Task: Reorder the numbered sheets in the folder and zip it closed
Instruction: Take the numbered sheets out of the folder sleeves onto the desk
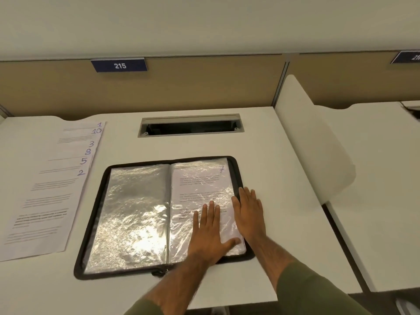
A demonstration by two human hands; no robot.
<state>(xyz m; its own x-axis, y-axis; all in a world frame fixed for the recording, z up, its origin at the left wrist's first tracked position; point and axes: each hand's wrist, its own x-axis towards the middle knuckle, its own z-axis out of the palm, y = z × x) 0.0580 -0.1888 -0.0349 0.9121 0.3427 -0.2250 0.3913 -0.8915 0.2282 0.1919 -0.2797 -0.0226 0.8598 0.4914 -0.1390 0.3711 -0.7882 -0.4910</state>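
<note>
Flat open mid-desk lies the black zip-around folder (136, 212) with crinkly clear plastic sleeves. The white printed sheet numbered 7 (200, 183) is tucked in its right-hand sleeve, and the left hand (208, 230) and right hand (248, 214) both press on that page, fingers straight and laid flat, gripping nothing. Those sleeves look light, floppy and slick, so I'd guess pinching a sheet by its edge beats sliding it; the fanned loose numbered paper sheets (45, 189) sit at the white desk's (284, 178) left side.
</note>
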